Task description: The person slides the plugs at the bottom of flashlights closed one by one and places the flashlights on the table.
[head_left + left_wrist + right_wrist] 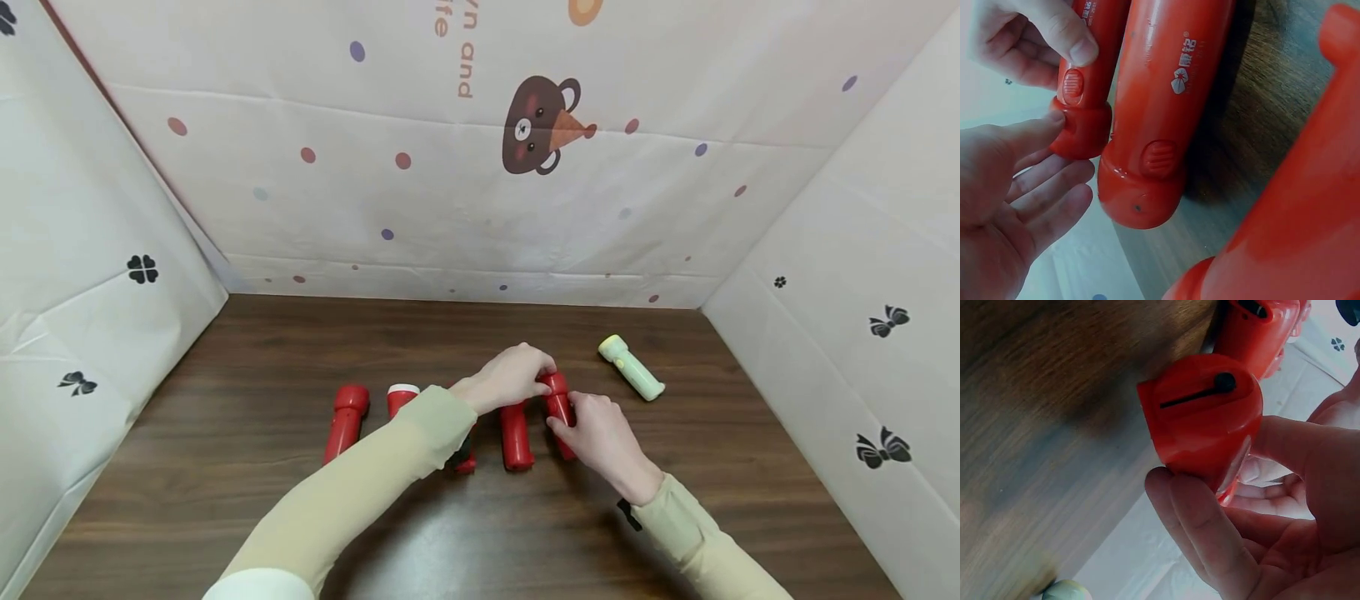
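Observation:
Both hands are on the rightmost red flashlight (558,406) of a row. My left hand (512,377) pinches its head between thumb and fingers at the far end. Lower down, my right hand (603,435) grips the barrel, thumb on one side and fingers on the other. The left wrist view shows the oval switch (1073,86) and white lettering on its body. Its tail end (1210,419), with a black slot, faces the right wrist camera. Just left lies a thicker red flashlight (516,437) with a similar switch.
Farther left on the brown table (292,342) lie a red flashlight (465,464) mostly hidden under the left arm, one with a white rim (403,400), and another red flashlight (347,423). A pale green flashlight (632,367) lies back right. Printed white sheets (450,200) enclose the table.

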Demonstrator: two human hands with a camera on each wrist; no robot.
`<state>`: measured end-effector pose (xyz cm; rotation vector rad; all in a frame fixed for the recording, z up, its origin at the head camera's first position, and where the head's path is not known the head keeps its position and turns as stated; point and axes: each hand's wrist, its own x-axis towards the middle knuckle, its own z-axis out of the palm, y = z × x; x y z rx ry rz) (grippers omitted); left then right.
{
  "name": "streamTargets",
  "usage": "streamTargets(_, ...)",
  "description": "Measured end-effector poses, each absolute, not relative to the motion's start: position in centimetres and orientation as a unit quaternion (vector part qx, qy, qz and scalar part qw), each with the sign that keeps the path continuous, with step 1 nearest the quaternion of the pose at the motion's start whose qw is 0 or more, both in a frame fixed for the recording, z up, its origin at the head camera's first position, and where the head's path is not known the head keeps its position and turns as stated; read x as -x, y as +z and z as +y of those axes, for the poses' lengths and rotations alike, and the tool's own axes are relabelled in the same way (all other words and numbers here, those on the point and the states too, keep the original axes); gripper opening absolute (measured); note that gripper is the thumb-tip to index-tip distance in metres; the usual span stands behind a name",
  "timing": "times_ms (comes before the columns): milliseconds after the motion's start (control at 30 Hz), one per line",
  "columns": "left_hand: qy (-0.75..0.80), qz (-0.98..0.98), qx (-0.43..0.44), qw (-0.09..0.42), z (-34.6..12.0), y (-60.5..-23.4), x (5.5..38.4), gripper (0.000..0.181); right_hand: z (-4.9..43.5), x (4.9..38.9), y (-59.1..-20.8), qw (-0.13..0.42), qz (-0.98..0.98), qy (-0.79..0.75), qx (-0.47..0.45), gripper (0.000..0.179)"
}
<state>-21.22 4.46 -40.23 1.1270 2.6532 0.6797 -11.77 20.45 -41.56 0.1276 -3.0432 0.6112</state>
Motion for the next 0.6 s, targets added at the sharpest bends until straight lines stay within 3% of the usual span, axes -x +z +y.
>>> streamTargets(600,0.181,0.899,-0.388,0.090,5.6,-41.0,21.6,0.015,20.2,11.9,-42.1,0.016,-0.987,0.152,-0.040,0.026)
